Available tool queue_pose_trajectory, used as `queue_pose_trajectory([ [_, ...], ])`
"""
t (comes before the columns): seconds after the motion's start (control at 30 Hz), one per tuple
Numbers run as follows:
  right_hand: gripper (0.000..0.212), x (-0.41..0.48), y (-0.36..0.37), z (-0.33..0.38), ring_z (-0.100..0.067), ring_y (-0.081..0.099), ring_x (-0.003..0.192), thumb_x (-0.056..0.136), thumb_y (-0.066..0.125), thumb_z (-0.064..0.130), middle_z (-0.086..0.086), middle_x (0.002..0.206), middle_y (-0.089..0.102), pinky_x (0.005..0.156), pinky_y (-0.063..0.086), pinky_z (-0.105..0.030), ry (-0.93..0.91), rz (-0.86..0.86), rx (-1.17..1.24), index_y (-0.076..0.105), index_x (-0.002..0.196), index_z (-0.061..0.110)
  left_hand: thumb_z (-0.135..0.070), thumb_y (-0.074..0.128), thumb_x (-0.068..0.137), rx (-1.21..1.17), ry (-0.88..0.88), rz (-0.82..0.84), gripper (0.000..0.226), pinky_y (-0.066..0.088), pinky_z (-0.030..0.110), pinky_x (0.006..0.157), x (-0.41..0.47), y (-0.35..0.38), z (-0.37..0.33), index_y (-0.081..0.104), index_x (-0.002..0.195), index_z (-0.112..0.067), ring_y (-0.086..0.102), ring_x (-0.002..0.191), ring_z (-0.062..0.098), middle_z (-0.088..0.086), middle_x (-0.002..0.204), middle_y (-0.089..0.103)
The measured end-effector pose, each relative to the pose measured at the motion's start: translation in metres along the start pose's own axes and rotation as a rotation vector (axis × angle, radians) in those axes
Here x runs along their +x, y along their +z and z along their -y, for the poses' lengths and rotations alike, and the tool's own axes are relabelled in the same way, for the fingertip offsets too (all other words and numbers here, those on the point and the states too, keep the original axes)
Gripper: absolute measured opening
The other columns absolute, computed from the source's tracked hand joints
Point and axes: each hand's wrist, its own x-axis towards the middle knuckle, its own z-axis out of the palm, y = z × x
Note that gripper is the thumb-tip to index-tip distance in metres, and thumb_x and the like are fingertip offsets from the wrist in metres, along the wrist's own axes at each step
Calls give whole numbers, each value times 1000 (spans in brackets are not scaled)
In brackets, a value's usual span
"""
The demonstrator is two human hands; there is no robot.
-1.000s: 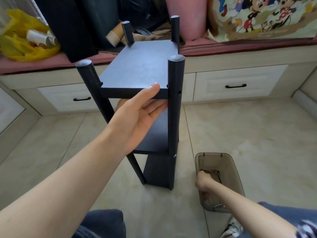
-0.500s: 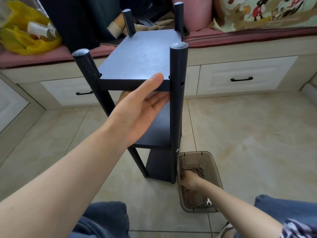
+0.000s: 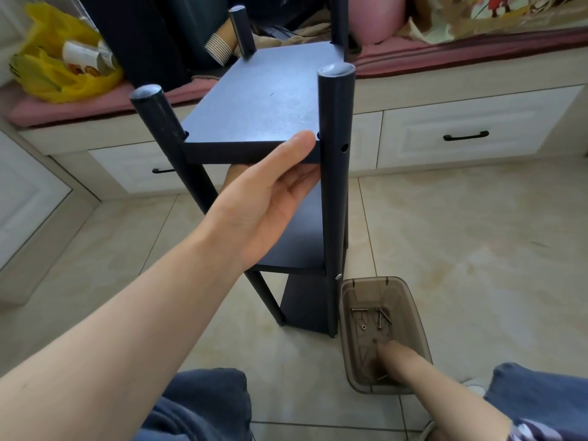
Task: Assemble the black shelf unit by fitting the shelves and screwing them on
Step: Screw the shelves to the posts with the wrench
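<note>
On matte shelf (image 3: 264, 100), left hand (image 3: 267, 198); in smoky tub (image 3: 412, 313), seemingly, right hand (image 3: 391, 354).

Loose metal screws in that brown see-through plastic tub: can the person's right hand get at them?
Probably yes. The right hand is inside the open-topped brown translucent plastic tub, and the loose metal screws lie uncovered on its floor, just beyond the hand.
</note>
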Motion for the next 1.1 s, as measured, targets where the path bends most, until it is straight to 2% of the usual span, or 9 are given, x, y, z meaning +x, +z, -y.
queue_pose_trajectory([
  [0.2,41,7,10,0,-30,53,130,101,38,0,-18,141,54,104,46,-38,0,22,-59,48,140,3,-16,65,92,7,3,7,19,55,29,94,0,-1,2,82,83,-15,73,101,17,3,99,78],
  [0.3,41,10,8,-1,-30,53,130,100,38,-1,-18,142,52,104,46,-38,-7,12,-48,48,140,3,-17,68,88,3,1,4,15,55,30,94,1,0,3,82,82,-15,73,100,17,4,98,78],
  [0.43,41,13,10,1,-31,53,130,101,35,1,-19,143,51,105,44,-38,-18,9,-31,47,140,2,-13,61,94,-7,-7,-4,24,56,31,95,1,1,3,81,83,-14,73,101,18,5,99,78],
  [0.7,39,12,6,-2,-31,54,128,101,40,4,-18,141,53,102,45,-38,-21,20,-85,50,138,3,-12,64,93,-25,-26,11,19,56,33,93,1,0,2,80,84,-13,73,101,22,8,101,77],
  [0.83,35,5,-22,6,-31,60,119,98,48,5,-16,133,58,95,48,-33,-35,-29,-83,54,132,5,-15,71,86,-11,-32,5,8,58,35,90,0,-2,1,78,89,-11,73,101,24,10,104,76],
  [0.9,30,-2,-43,11,-29,62,114,97,51,6,-13,125,62,85,47,-30,-42,-54,-84,58,126,6,-16,73,82,-5,-32,12,16,57,35,91,0,-3,1,75,95,-9,73,103,24,10,105,76],
  [0.97,21,-14,-73,19,-29,63,99,96,51,6,-8,103,63,72,44,-27,-76,-50,-87,61,115,7,-13,70,87,-1,-30,24,20,57,34,93,0,-5,2,71,105,-5,72,105,24,10,107,75],
  [1.03,7,-32,-108,29,-24,57,84,97,51,8,-1,86,53,66,40,-25,-132,-70,-92,57,96,13,-12,68,91,5,-26,38,22,56,34,94,0,-5,2,69,111,-4,72,107,25,10,111,75],
  [1.1,10,-56,-144,40,-26,60,93,97,53,15,-5,98,61,71,39,-26,-194,-117,-147,62,102,12,-12,69,91,0,-21,29,23,56,35,94,0,-5,3,69,113,-5,71,110,27,12,114,74],
])
